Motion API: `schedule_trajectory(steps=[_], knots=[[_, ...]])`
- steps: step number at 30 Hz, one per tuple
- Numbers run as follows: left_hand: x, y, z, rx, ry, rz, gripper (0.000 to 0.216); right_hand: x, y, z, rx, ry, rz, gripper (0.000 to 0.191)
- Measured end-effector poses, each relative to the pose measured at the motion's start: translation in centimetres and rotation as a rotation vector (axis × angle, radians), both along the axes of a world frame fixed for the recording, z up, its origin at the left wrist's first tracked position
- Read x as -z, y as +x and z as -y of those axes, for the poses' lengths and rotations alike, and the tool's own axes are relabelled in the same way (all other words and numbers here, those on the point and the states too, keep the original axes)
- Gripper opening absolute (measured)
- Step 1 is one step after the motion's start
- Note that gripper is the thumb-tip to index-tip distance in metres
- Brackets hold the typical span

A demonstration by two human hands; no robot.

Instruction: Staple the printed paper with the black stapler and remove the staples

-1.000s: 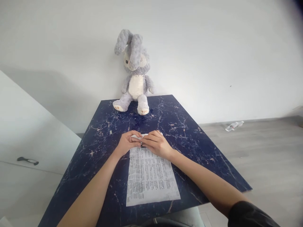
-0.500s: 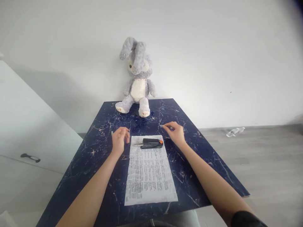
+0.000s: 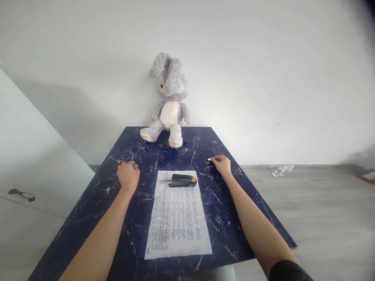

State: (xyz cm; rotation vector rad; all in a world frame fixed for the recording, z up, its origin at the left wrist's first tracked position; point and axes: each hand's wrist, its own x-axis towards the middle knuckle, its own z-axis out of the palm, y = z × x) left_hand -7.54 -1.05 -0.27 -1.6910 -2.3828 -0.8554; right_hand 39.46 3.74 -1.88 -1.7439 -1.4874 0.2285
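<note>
A printed paper sheet (image 3: pixel 177 218) lies lengthwise on the dark blue marble table (image 3: pixel 131 226). A black stapler with an orange end (image 3: pixel 183 180) rests across the sheet's far edge. My left hand (image 3: pixel 128 174) sits on the table left of the sheet, fingers curled under. My right hand (image 3: pixel 222 164) rests to the right of the stapler, its fingertips pinched on a small white object (image 3: pixel 209 159) that touches the table.
A grey plush rabbit (image 3: pixel 167 103) sits at the table's far edge against the white wall. A white cabinet with a dark handle (image 3: pixel 22 194) stands at left. A plastic bottle (image 3: pixel 280 170) lies on the grey floor at right.
Both hands were joined at the sheet's far edge and have moved apart to either side, uncovering the stapler. The right hand carried the small white object to the right and down to the table.
</note>
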Motion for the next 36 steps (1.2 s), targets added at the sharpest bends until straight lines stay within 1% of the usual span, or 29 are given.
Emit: schedule_trajectory(steps=[4, 7, 11, 12, 14, 15, 17, 19, 20, 23, 29, 32, 34, 36], knots=[[0.1, -0.3, -0.4, 0.105, 0.001, -0.029, 0.032, 0.6, 0.4, -0.6, 0.027, 0.004, 0.024, 0.029], [0.2, -0.2, -0.8, 0.191, 0.059, 0.011, 0.033, 1.1, 0.7, -0.7, 0.053, 0.003, 0.024, 0.031], [-0.1, 0.2, -1.1, 0.326, 0.186, 0.174, 0.031, 1.5, 1.0, -0.8, 0.087, -0.004, 0.015, 0.034], [-0.3, 0.4, -1.1, 0.376, 0.218, 0.228, 0.03, 1.5, 1.0, -0.8, 0.092, -0.004, 0.013, 0.034], [-0.6, 1.0, -0.8, 0.521, 0.249, 0.372, 0.027, 1.6, 1.0, -0.9, 0.091, 0.001, 0.012, 0.033], [-0.8, 1.3, -0.6, 0.609, 0.238, 0.461, 0.026, 1.6, 1.0, -0.9, 0.087, 0.008, 0.011, 0.032], [-1.2, 1.9, 0.0, 0.783, 0.149, 0.654, 0.028, 1.5, 1.0, -0.8, 0.081, 0.03, 0.01, 0.033], [-1.4, 2.5, 0.6, 0.911, 0.014, 0.804, 0.032, 1.3, 0.8, -0.8, 0.079, 0.068, 0.015, 0.035], [-1.5, 2.6, 0.8, 0.954, -0.043, 0.853, 0.033, 1.2, 0.6, -0.7, 0.076, 0.092, 0.02, 0.036], [-1.6, 2.9, 1.3, 1.033, -0.124, 0.896, 0.029, 0.8, -0.2, -0.4, 0.033, 0.166, 0.042, 0.035], [-2.2, 3.4, 1.6, 1.186, -0.199, 0.685, 0.02, 0.1, -1.6, 0.2, -0.101, 0.243, 0.083, 0.028], [-2.1, 3.6, 1.6, 1.185, -0.183, 0.65, 0.021, 0.1, -1.6, 0.2, -0.11, 0.26, 0.089, 0.027], [-1.8, 3.6, 1.5, 1.159, -0.145, 0.695, 0.024, 0.1, -1.5, 0.1, -0.111, 0.264, 0.09, 0.026], [-1.3, 3.6, 1.3, 1.157, -0.143, 0.75, 0.027, 0.3, -1.4, 0.0, -0.118, 0.262, 0.09, 0.025]])
